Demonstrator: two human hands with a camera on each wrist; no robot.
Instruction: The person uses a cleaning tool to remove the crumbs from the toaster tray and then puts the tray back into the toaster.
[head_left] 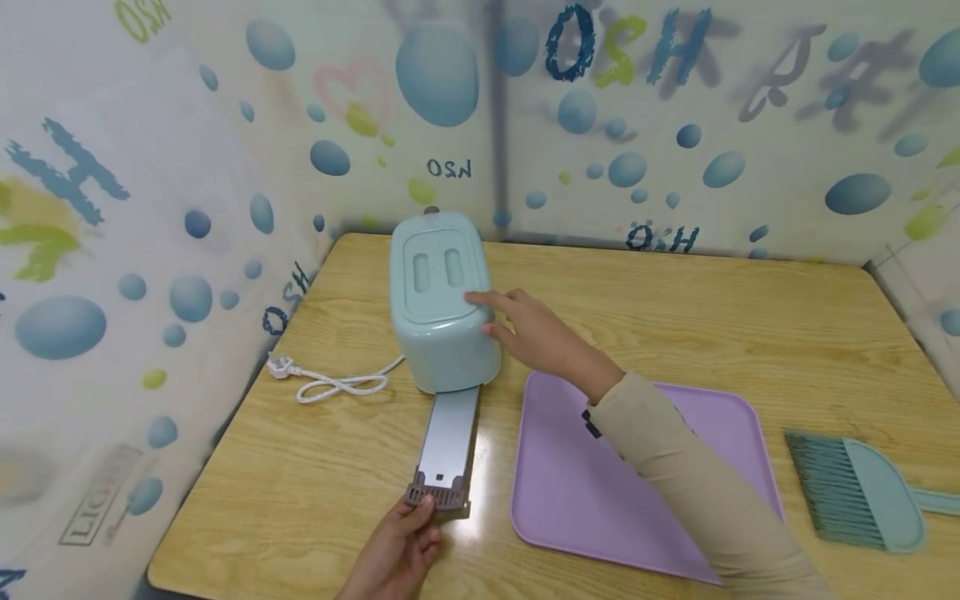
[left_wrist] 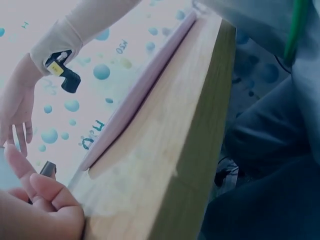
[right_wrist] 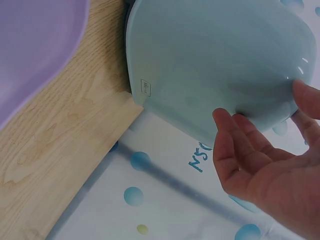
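A pale blue toaster (head_left: 450, 350) with a lid (head_left: 438, 287) over its top stands at the back left of the table. From under its near end a metal crumb tray (head_left: 448, 433) with a brown slotted handle sticks out toward me. My left hand (head_left: 397, 546) pinches that handle between thumb and fingers; in the left wrist view a bit of the dark handle (left_wrist: 48, 170) shows beside the fingers. My right hand (head_left: 540, 333) rests against the toaster's right side, one fingertip on the lid's edge. The right wrist view shows its fingers (right_wrist: 250, 145) lightly bent against the glossy wall.
Under my right forearm lies a purple tray (head_left: 570, 492). A blue-green brush (head_left: 862, 492) lies to its right. The white power cord (head_left: 341, 383) with its plug is looped left of the toaster. Patterned walls (head_left: 637, 125) border the wooden table.
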